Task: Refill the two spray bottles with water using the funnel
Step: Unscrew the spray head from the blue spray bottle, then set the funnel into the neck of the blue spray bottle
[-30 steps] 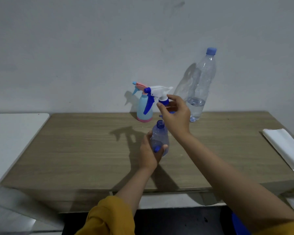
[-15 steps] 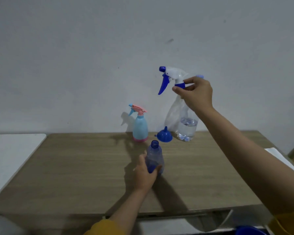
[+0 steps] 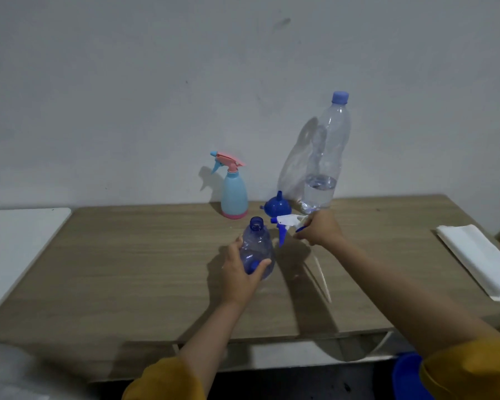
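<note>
Right hand [image 3: 319, 228] has lowered the white-and-blue trigger sprayer head [image 3: 286, 223], grip pinching it, beside the uncapped clear blue spray bottle [image 3: 256, 249] clasped by the left hand [image 3: 240, 272]; the bottle mouth is ready for the funnel.

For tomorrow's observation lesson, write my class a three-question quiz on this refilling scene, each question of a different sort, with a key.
1. True or false: the clear blue plastic spray bottle in the left hand has its neck open.
2. What does the right hand hold? A) the blue plastic funnel B) the white-and-blue trigger sprayer head C) the tall clear water bottle
3. Fill in: the pale blue spray bottle with a pink trigger stands ____ the wall.

Key: 1 true; 2 B; 3 against/near.
</note>
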Demonstrator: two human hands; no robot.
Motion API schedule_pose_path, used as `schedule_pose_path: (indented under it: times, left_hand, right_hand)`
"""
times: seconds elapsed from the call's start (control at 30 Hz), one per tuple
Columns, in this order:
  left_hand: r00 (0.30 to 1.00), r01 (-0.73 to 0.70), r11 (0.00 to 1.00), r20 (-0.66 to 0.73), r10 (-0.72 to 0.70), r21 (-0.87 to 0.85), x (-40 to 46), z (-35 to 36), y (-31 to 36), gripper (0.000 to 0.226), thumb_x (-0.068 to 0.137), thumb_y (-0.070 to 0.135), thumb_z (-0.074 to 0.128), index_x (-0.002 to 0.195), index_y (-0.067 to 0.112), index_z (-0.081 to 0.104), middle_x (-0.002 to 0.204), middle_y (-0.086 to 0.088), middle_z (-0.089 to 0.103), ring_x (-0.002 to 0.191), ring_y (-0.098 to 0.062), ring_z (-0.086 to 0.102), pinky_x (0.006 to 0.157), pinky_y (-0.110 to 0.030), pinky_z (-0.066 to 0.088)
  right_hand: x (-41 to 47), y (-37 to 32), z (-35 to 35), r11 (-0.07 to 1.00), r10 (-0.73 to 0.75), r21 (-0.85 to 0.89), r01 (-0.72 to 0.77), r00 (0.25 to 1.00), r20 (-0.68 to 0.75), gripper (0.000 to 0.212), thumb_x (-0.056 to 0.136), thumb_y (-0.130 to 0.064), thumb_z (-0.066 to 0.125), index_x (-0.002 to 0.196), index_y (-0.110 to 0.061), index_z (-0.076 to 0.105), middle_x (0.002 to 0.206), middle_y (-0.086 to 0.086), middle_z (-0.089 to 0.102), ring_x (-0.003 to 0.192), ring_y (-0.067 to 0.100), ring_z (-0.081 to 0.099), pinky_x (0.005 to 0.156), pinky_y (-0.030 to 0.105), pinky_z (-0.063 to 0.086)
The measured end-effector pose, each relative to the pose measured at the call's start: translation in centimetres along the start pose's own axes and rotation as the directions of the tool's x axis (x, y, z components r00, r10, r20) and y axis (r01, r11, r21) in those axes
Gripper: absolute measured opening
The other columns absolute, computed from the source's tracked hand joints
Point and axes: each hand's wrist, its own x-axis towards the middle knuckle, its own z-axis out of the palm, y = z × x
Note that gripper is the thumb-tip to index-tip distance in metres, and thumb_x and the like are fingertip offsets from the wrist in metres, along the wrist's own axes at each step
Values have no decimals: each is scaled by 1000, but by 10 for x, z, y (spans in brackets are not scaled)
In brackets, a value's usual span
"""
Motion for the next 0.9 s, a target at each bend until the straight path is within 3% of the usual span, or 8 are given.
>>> schedule_pose_path:
  times: [0.17,0.33,0.43,0.53,0.6,0.73,0.8,0.9]
  left_hand:
    - [1000,-22,999,12,21,43,-1,-3,5,64,69,24,83,121,7,50,113,-4,61,91,-5,50,67,5,36]
    - [999,-19,999,28,18,51,-1,-3,7,63,71,25,81,123,8,48,117,-5,60,95,-5,51,69,6,36]
    - [1000,-21,999,19,20,41,0,-1,6,63,71,24,81,123,8,49,116,-5,60,95,-5,52,71,5,36]
    - [1000,-23,999,13,23,29,0,0,4,65,71,25,81,124,10,48,118,-2,58,98,-5,52,75,4,37]
    - [1000,-19,1000,15,19,6,0,2,1,68,71,26,81,128,11,45,121,1,56,104,-5,52,80,3,38]
    - [1000,-15,999,5,15,-34,0,5,1,69,74,23,79,131,13,41,117,13,46,103,4,48,84,2,36]
    - [1000,-18,998,2,18,-54,0,8,-1,68,74,23,78,128,22,37,116,21,43,104,8,48,88,-2,39]
    - [1000,-5,998,-18,4,-62,1,13,-7,69,74,25,78,126,29,33,118,27,41,110,4,50,93,-11,43]
  right_hand:
    - [7,16,26,994,74,-86,-69,996,55,38,70,-33,79,92,-6,65,81,8,63,72,23,61,57,27,41]
    - [12,22,36,993,71,-100,-60,992,105,31,74,-29,77,88,-7,61,78,7,61,69,19,59,47,25,37]
    - [17,17,24,969,-4,-247,34,993,121,35,78,-39,72,81,-11,51,71,2,53,71,19,54,49,27,33]
    - [37,4,8,920,-232,-310,238,971,57,37,82,-44,67,82,-9,55,72,2,58,77,23,61,52,27,39]
    - [59,-8,1,868,-390,-318,383,920,42,37,80,-37,67,102,-8,60,95,8,66,87,25,63,66,34,51]
    - [101,-40,-12,654,-556,-487,578,805,209,63,76,-29,74,131,-16,47,121,11,51,112,29,49,87,42,48]
    - [119,-54,-11,532,-550,-565,631,764,336,75,73,-28,77,139,-21,40,130,10,46,121,30,43,94,44,45]
    - [142,-68,1,449,-429,-617,646,762,485,90,68,-25,81,144,-29,33,135,8,42,123,30,43,92,43,45]
